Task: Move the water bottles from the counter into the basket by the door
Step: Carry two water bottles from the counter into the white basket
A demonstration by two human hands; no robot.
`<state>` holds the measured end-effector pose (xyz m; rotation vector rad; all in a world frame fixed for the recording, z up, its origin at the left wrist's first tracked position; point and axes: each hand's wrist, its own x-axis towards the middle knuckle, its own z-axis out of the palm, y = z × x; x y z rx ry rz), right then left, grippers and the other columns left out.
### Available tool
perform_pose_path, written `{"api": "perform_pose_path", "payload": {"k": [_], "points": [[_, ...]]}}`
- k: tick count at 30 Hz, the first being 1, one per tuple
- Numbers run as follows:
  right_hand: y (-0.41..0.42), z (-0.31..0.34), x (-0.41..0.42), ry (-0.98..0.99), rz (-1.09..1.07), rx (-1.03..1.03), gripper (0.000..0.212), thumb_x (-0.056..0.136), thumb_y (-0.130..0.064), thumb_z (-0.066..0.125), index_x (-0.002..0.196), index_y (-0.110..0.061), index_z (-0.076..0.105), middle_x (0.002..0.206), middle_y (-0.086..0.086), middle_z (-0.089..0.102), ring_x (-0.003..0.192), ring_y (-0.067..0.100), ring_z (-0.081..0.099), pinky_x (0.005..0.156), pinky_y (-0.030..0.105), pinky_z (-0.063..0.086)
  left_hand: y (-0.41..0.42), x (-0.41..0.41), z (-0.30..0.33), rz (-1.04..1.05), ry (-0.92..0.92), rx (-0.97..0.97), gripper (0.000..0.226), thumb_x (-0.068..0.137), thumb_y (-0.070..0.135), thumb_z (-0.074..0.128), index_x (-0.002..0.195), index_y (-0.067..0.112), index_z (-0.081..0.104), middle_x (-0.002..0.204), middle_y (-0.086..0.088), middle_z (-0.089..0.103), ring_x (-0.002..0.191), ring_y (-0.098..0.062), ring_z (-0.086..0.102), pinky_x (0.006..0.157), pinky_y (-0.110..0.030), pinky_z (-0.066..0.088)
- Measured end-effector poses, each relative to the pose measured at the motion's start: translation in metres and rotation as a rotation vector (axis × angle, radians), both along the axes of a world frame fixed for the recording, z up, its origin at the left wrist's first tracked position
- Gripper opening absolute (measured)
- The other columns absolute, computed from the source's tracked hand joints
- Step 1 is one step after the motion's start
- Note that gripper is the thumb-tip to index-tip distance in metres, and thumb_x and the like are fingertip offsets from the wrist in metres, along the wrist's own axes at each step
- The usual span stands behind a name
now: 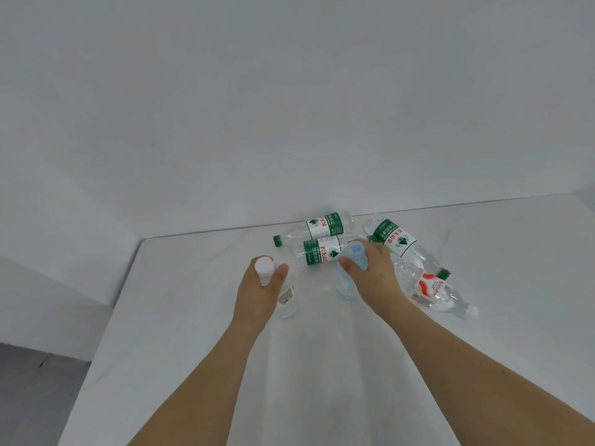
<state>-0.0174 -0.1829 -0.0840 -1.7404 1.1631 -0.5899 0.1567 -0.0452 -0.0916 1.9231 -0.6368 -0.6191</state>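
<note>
On the white desk point(193, 317), the left hand point(257, 291) grips a white-capped bottle point(264, 268) upright by its neck. Just right of it, the right hand point(370, 268) curls around a blue-capped bottle point(355, 254). Beyond that bottle lie three green-labelled bottles point(322, 252); a red-labelled bottle point(434, 288) lies further right.

White counter point(199, 317): left hand point(257, 292) grips white-capped bottle point(264, 268); right hand point(370, 272) grips blue-capped bottle point(355, 254); green-labelled bottles point(322, 230) lying at 12 o'clock.
</note>
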Motion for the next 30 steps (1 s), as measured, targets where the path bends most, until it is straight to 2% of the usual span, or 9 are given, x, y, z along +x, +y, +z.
{"api": "perform_pose_path", "payload": {"k": [2, 5, 8, 10, 12, 14, 18, 24, 30], "points": [[0.004, -0.005, 0.012, -0.123, 0.044, -0.002, 0.024, 0.091, -0.033, 0.059, 0.114, -0.03, 0.051, 0.108, -0.004, 0.056, 0.097, 0.014, 0.055, 0.083, 0.031, 0.047, -0.001, -0.001, -0.005, 0.004, -0.011, -0.014, 0.023, 0.088, 0.045, 0.067, 0.102, 0.029, 0.059, 0.096, 0.002, 0.067, 0.089, -0.018, 0.064, 0.076, -0.032, 0.052], [0.001, -0.006, 0.02, -0.158, 0.026, -0.041, 0.018, 0.093, -0.034, 0.057, 0.108, -0.031, 0.048, 0.098, -0.007, 0.059, 0.089, 0.009, 0.057, 0.068, 0.018, 0.042, -0.002, -0.004, -0.003, 0.048, -0.002, -0.066, 0.016, 0.089, 0.037, 0.069, 0.099, 0.027, 0.063, 0.089, 0.007, 0.067, 0.082, -0.011, 0.063, 0.074, -0.027, 0.05], [0.004, 0.005, 0.023, -0.145, 0.008, -0.096, 0.024, 0.092, -0.039, 0.057, 0.109, -0.025, 0.047, 0.1, -0.001, 0.058, 0.09, 0.016, 0.055, 0.069, 0.019, 0.042, 0.003, -0.003, 0.014, 0.099, 0.012, -0.114, 0.016, 0.089, 0.034, 0.068, 0.094, 0.02, 0.062, 0.08, 0.004, 0.062, 0.074, -0.015, 0.057, 0.07, -0.048, 0.055], [0.009, 0.023, 0.025, -0.19, -0.012, -0.123, 0.026, 0.092, -0.042, 0.055, 0.109, -0.023, 0.048, 0.099, -0.002, 0.058, 0.09, 0.017, 0.055, 0.073, 0.025, 0.045, 0.006, 0.0, 0.034, 0.123, 0.007, -0.151, 0.02, 0.089, 0.033, 0.068, 0.091, 0.015, 0.062, 0.077, -0.001, 0.06, 0.072, -0.02, 0.056, 0.065, -0.055, 0.054], [0.017, 0.05, 0.027, -0.228, -0.029, -0.154, 0.025, 0.093, -0.044, 0.054, 0.108, -0.025, 0.048, 0.095, -0.006, 0.058, 0.087, 0.014, 0.055, 0.073, 0.028, 0.045, 0.01, 0.003, 0.061, 0.134, -0.021, -0.194, 0.02, 0.088, 0.032, 0.068, 0.088, 0.013, 0.062, 0.075, -0.001, 0.059, 0.07, -0.02, 0.056, 0.062, -0.052, 0.053], [0.026, 0.083, 0.032, -0.254, -0.039, -0.17, 0.023, 0.092, -0.045, 0.053, 0.105, -0.027, 0.048, 0.088, -0.01, 0.056, 0.076, 0.01, 0.054, 0.064, 0.026, 0.043, 0.015, 0.006, 0.091, 0.141, -0.056, -0.223, 0.02, 0.088, 0.031, 0.068, 0.087, 0.012, 0.062, 0.074, 0.0, 0.059, 0.07, -0.018, 0.056, 0.061, -0.045, 0.052], [0.057, 0.141, 0.047, -0.312, 0.015, -0.211, 0.018, 0.09, -0.039, 0.056, 0.098, -0.023, 0.051, 0.081, -0.008, 0.056, 0.064, 0.008, 0.049, 0.059, 0.024, 0.041, 0.043, 0.012, 0.143, 0.205, -0.102, -0.272, 0.025, 0.086, 0.031, 0.066, 0.085, 0.008, 0.058, 0.072, 0.002, 0.055, 0.066, -0.014, 0.052, 0.063, -0.032, 0.046], [0.132, 0.186, 0.091, -0.352, 0.182, -0.251, 0.024, 0.092, -0.046, 0.052, 0.1, -0.024, 0.05, 0.085, -0.008, 0.058, 0.07, 0.009, 0.054, 0.058, 0.024, 0.042, 0.137, 0.046, 0.206, 0.323, -0.187, -0.282, 0.029, 0.079, 0.036, 0.063, 0.073, 0.009, 0.052, 0.06, 0.009, 0.05, 0.057, -0.012, 0.047, 0.059, -0.03, 0.042], [0.265, 0.211, 0.18, -0.358, 0.587, -0.287, 0.023, 0.093, -0.046, 0.052, 0.099, -0.024, 0.05, 0.084, -0.009, 0.058, 0.07, 0.007, 0.055, 0.057, 0.023, 0.039, 0.3, 0.078, 0.258, 0.602, -0.317, -0.292, 0.029, 0.08, 0.029, 0.064, 0.069, 0.008, 0.047, 0.056, 0.01, 0.045, 0.051, -0.008, 0.041, 0.054, -0.025, 0.037]]}}
